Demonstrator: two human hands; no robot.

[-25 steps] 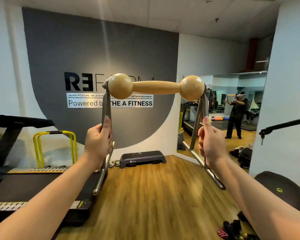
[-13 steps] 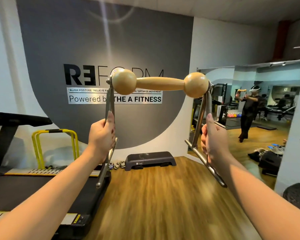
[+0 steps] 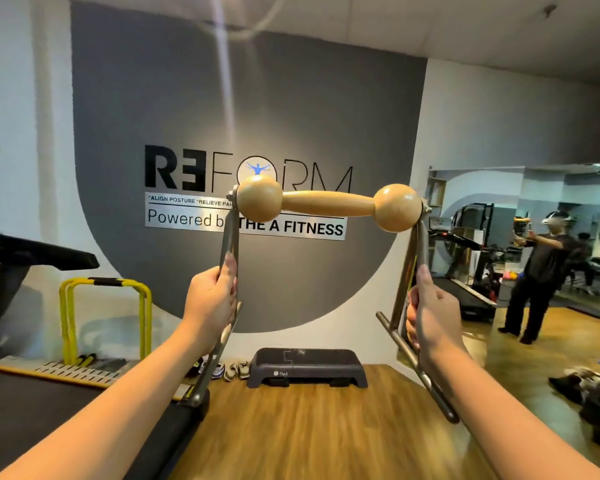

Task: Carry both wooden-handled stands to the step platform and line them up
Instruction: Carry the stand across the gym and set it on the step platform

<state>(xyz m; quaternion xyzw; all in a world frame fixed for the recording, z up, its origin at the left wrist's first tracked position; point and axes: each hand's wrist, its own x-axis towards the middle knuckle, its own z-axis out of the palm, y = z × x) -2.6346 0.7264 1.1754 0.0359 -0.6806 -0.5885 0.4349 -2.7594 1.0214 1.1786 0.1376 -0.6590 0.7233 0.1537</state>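
Both hands hold one wooden-handled stand (image 3: 328, 204) up at arm's length: the left hand (image 3: 210, 303) is wrapped round its left metal upright, the right hand (image 3: 430, 313) round the right one, thumbs laid up along the bars. Beyond it, at twelve o'clock on the wooden floor (image 3: 309, 427) against the grey wall, sits the step platform (image 3: 307, 367), dark and low, with nothing on top of it that I can make out. A treadmill (image 3: 32, 393) fills the view at eight o'clock, and yellow parallettes (image 3: 104, 317) stand at ten o'clock. Small shoes (image 3: 227, 370) lie just beside the platform's left end.

Only one stand is in sight, so this looks like the carrying leg for the first of the pair. Next comes walking up to the platform, lowering the stand so both metal feet land flat on its top, and leaving room alongside for the second one.
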